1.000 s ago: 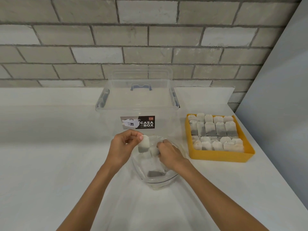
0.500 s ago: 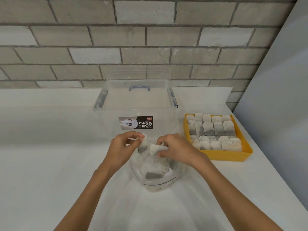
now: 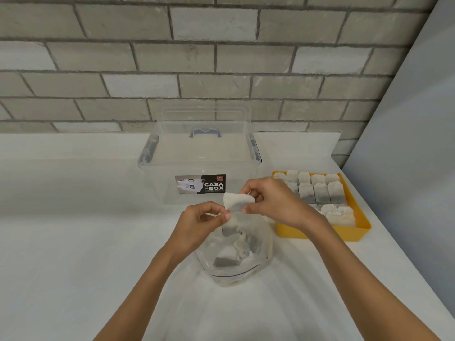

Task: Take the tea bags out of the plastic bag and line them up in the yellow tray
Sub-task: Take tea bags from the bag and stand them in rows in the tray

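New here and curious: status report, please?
Right hand pinches white paper tea bag above clear plastic bag; left hand holds its mouth. Yellow plastic tray nearly full. Nothing in the way.

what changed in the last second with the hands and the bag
The right hand came up out of the plastic bag with a tea bag pinched in its fingers, and now holds it above the bag's mouth. The left hand still pinches at the bag's rim. The yellow tray, its rows and the clear box are as they were.
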